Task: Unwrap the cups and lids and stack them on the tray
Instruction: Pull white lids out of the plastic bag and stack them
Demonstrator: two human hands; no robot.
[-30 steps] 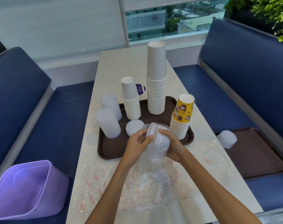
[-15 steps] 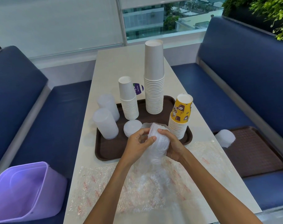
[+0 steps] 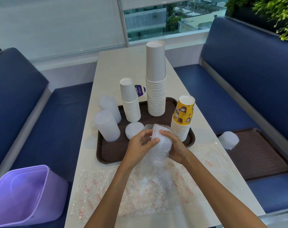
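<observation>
A stack of clear plastic lids [image 3: 162, 142], still partly in its thin wrap, is held over the near edge of the brown tray [image 3: 110, 153]. My right hand [image 3: 175, 146] grips the stack from the right. My left hand [image 3: 140, 143] pinches the wrap at its top left. On the tray stand a tall white cup stack [image 3: 156, 79], a shorter white cup stack [image 3: 129, 100], a yellow-topped cup stack [image 3: 182, 117], two clear cup stacks [image 3: 107, 125] and a low lid pile [image 3: 134, 130].
Crumpled bubble wrap [image 3: 140, 191] covers the near table. A purple bin [image 3: 25, 195] sits on the left bench. A second brown tray [image 3: 258, 155] on the right bench carries a wrapped lid stack [image 3: 228, 139]. Blue benches flank the table.
My hands and the lid stack stay in nearly the same place; my left fingers have shifted slightly on the wrap at the stack's top.
</observation>
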